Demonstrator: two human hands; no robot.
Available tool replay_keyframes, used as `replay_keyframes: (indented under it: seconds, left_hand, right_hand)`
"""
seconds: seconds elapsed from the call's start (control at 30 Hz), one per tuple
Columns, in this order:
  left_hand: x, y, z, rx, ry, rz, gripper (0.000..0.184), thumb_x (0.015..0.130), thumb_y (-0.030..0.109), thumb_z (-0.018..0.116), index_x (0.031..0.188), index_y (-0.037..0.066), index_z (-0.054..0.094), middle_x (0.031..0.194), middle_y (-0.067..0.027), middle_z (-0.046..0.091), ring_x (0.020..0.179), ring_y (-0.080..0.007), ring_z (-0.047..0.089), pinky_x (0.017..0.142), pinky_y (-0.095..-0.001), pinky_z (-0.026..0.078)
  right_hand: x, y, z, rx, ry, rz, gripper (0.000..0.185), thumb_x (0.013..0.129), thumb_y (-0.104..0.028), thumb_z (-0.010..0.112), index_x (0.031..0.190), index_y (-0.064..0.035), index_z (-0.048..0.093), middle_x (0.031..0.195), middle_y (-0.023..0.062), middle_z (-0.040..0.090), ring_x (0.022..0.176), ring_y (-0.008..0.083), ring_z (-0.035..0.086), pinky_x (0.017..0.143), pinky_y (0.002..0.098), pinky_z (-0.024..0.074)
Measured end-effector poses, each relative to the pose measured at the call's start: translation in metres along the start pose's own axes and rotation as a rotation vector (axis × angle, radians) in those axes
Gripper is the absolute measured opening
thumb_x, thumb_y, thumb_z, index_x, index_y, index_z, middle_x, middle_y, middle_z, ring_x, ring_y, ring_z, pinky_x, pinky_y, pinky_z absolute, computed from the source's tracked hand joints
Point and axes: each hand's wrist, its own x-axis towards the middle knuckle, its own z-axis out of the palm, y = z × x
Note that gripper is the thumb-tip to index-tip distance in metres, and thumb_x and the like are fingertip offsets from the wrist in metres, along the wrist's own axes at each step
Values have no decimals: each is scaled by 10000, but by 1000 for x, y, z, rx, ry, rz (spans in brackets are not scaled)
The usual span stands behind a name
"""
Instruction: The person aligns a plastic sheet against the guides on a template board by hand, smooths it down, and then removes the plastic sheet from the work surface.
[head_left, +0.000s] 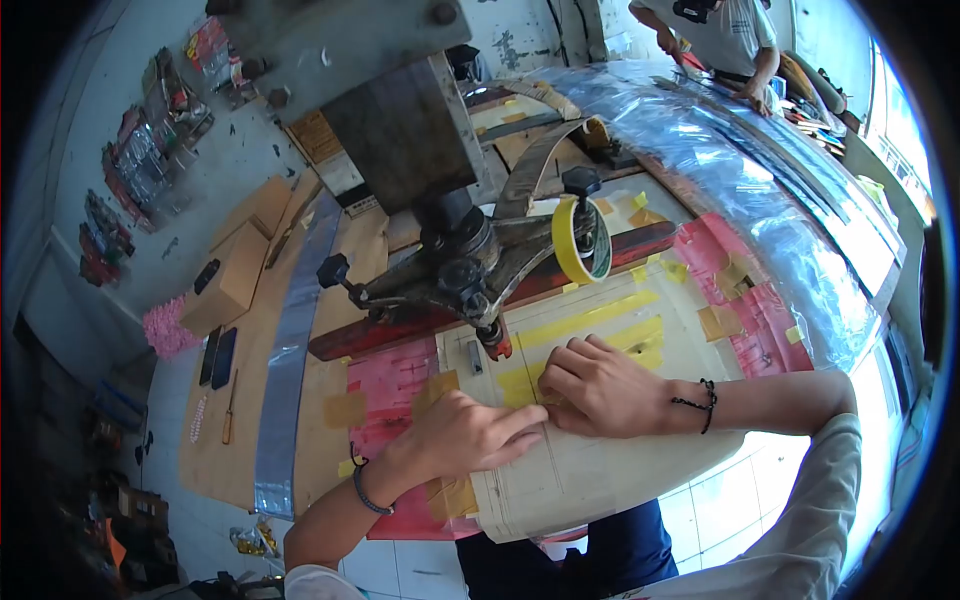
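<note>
My left hand [470,435] and my right hand [605,388] meet low over a cream-coloured board [620,470] marked with thin drawn lines. Their fingertips are pinched close together, nearly touching. Whatever lies between them is too small or hidden to name. Yellow tape strips [640,340] are stuck on the board just beyond my right hand. A small grey metal block [475,357] lies above my left hand. Red pads [395,385] with brown tape patches [345,410] flank the board on the left. Another red pad [740,290] is at the right.
A dark machine head with spread arms [460,250] hangs over the board. A yellow tape roll [580,240] hangs on its knob. Phones [224,357], a screwdriver [231,408] and a cardboard box [225,280] are at left. A co-worker [725,45] stands behind the plastic-covered table [690,150].
</note>
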Motion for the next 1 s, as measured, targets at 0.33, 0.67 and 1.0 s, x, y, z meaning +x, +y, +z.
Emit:
replay_keyframes:
  seconds: [0.33, 0.67, 1.0]
  left_hand:
    - [-1, -4, 4, 76, 15, -152, 206, 979, 316, 749, 875, 148, 692, 604, -33, 659, 496, -232, 665, 467, -371, 507]
    - [1, -1, -1, -17, 8, -164, 124, 904, 215, 817, 848, 112, 775, 649, -60, 678, 526, -272, 663, 498, -379, 520]
    - [0, -20, -25, -174, -133, -164, 251, 950, 204, 741, 747, 79, 662, 552, -131, 562, 499, -329, 613, 491, -419, 465]
  right_hand:
    - [-4, 2, 2, 51, 53, -80, 169, 996, -249, 697, 1003, -102, 614, 834, 18, 700, 840, 237, 698, 869, 397, 509]
    - [1, 4, -8, 158, -4, -98, 134, 961, -242, 716, 1014, -119, 719, 887, 18, 692, 822, 223, 677, 813, 396, 523]
    - [3, 4, -11, 218, 34, 25, 133, 868, -187, 749, 921, -82, 686, 853, 76, 689, 820, 300, 688, 803, 437, 541]
